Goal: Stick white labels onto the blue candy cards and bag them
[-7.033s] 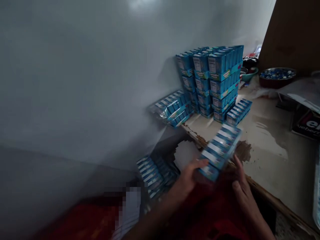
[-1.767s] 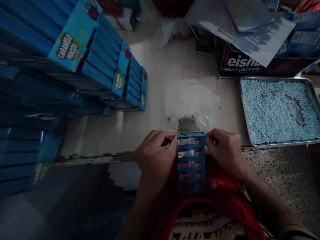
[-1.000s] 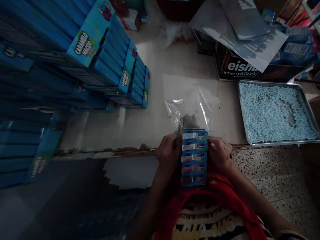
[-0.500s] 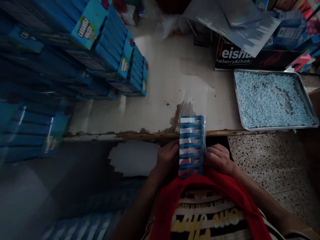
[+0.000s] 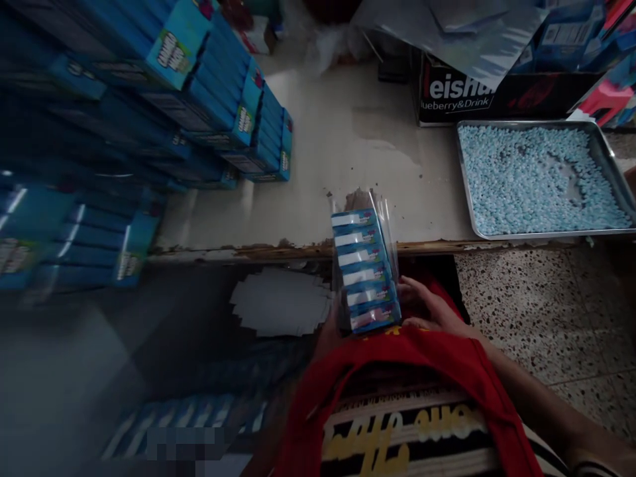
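Note:
A row of small blue caramel boxes point(image 5: 365, 275) lies in a clear plastic bag point(image 5: 390, 232), tilted across the table edge toward my body. My left hand point(image 5: 329, 334) holds the pack at its lower left side; most of its fingers are hidden behind the pack and in shadow. My right hand point(image 5: 431, 310) is beside the pack's lower right corner with its fingers apart, holding nothing. The bag's loose end lies over the tabletop point(image 5: 318, 146). The red apron point(image 5: 422, 348) is right below the pack.
Stacked blue caramel boxes point(image 5: 238, 119) fill the left of the table. A metal tray point(image 5: 470, 205) of pale blue candies stands on the right, before a black carton point(image 5: 472, 106). Several white sheets point(image 5: 281, 301) lie below the table edge, near more wrapped boxes point(image 5: 173, 417).
The pack has turned so its far end points further left, and it has risen slightly in view. My right hand has let go of the bag's side and opened its fingers.

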Available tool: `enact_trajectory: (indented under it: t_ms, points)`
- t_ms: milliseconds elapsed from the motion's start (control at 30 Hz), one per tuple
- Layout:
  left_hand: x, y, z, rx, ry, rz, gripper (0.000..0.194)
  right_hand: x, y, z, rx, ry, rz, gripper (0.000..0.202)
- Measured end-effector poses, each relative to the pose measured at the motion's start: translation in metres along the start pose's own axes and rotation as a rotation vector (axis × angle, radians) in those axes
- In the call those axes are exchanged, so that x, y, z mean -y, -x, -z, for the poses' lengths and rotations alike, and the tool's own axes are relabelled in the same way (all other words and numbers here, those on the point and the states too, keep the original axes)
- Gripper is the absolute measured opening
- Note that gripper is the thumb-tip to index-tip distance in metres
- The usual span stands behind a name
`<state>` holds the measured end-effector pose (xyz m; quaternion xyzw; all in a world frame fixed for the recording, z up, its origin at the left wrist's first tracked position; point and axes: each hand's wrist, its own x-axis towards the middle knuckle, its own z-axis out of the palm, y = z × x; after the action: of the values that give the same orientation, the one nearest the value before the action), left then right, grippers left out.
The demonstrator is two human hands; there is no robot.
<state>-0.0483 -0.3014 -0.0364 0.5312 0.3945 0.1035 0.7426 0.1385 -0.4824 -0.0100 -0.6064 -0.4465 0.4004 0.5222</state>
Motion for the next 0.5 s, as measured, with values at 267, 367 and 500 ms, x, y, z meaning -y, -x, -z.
enact_trajectory:
  t_ms: [267,367,500]
  points:
    - [-0.034,-0.033,-0.024,-0.2,-0.462,-0.366,0.051,-0.02,-0.046,-0.01,-0.422,0.565,0.114,0.067]
    - [-0.038,-0.042,-0.033,-0.249,-0.304,-0.356,0.054,-0.026,-0.059,-0.011,-0.504,0.666,0.118,0.052]
    - [-0.034,-0.044,-0.037,-0.279,-0.12,-0.31,0.054,-0.031,-0.064,-0.011,-0.571,0.724,0.127,0.033]
